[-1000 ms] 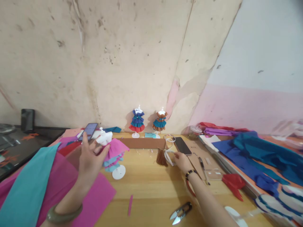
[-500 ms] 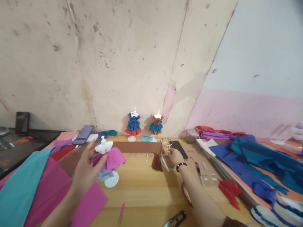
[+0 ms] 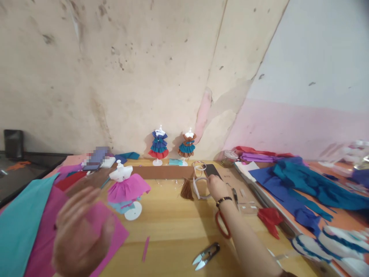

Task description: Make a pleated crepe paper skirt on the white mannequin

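My left hand, blurred, hovers over the pink sheets at the left with its thumb apart from the fingers and nothing in it. Beyond it a small white dress form stands tilted, wearing a pink ruffled skirt over light blue. My right hand has its fingers curled beside a white ring-shaped roll and a dark flat object. Its fingertips are partly hidden, so what it pinches is unclear. A brown tassel-like bundle lies left of the roll.
Two dressed forms, one blue-red and one brown-teal, stand by the wall. Thread snips and red-handled scissors lie near my right forearm. Teal cloth covers the right side; a phone lies back left.
My left hand has let go of the dress form and drawn back toward me. My right hand has shifted slightly right beside the white roll. The view has turned slightly.
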`<state>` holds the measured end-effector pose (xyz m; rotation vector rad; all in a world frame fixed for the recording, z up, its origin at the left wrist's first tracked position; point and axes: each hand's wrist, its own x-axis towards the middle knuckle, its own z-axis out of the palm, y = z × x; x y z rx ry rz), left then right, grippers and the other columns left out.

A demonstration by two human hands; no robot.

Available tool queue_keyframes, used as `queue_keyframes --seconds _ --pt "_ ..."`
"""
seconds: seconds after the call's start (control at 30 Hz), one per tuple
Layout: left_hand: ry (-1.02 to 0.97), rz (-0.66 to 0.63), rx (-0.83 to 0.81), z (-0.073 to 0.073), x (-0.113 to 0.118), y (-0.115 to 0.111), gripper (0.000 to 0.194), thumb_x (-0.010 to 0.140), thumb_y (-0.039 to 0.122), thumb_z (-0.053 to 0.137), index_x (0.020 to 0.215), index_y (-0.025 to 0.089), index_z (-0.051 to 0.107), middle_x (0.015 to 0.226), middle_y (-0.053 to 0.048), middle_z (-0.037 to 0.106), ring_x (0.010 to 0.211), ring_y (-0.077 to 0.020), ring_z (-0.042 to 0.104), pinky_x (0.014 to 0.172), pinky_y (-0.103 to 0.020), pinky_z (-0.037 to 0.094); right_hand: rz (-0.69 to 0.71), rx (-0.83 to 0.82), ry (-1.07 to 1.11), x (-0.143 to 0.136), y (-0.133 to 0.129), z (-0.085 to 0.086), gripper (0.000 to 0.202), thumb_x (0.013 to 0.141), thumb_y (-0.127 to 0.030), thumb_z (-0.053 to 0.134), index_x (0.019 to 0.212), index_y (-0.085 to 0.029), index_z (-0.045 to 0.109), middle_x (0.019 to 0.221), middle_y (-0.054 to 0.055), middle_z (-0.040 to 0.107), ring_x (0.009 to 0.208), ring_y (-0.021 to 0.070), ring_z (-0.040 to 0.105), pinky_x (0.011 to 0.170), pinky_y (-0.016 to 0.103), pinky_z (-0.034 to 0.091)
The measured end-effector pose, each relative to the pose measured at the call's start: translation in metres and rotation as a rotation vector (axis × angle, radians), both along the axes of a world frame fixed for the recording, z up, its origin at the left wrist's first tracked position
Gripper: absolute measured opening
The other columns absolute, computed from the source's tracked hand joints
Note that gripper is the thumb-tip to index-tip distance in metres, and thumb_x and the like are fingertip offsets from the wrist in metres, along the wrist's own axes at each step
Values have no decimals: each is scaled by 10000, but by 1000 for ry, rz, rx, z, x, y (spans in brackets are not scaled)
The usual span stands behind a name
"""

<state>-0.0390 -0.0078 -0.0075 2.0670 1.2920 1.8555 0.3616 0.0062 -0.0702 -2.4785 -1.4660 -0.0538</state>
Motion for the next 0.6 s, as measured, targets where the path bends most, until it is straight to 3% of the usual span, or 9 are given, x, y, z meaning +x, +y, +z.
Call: queue_keyframes --seconds 0.07,0.13,0.23,0.33,0.5,0.6 --pt "212 -221 188 -6 7 -9 531 671 109 730 1096 392 583 1062 15 737 1099 -288 668 980 -483 545 -7 41 43 -1 -12 11 304 959 -319 610 1221 -166 599 1219 88 633 1010 224 658 848 428 565" --pt "254 -313 252 -14 23 -15 485 745 53 639 1135 339 600 979 -22 756 1000 -250 706 895 -401 586 12 119 90 -6 -26 23 270 966 -310 595 1194 -167 614 1195 86 649 1003 222 660 861 432 555" --pt "357 -435 41 -24 52 -18 367 848 138 581 1190 262 630 1124 -84 744 1067 -257 696 935 -387 573 96 269 183 -21 -49 40 254 966 -217 530 1189 -156 636 1188 143 674 1035 261 658 925 442 503" --pt "383 -540 -253 -33 72 -15 382 887 250 561 1264 236 624 1223 -103 713 1160 -275 653 1002 -419 534 225 386 363 -42 -67 51 311 923 -297 558 1199 -186 650 1144 126 712 992 270 681 901 428 517" --pt "142 -664 -667 -36 84 -6 538 888 417 593 1382 212 535 1432 -136 568 1291 -310 551 1078 -488 441 492 392 768 -78 -79 56 385 853 -461 636 1096 -176 722 905 75 778 800 226 729 744 361 589" --pt "-19 -952 -883 -29 84 -6 386 914 469 559 1153 194 686 1186 -107 729 1146 -289 650 1015 -436 482 545 393 932 -94 -75 54 441 845 -526 640 1092 -170 721 910 86 778 808 225 734 757 370 589"
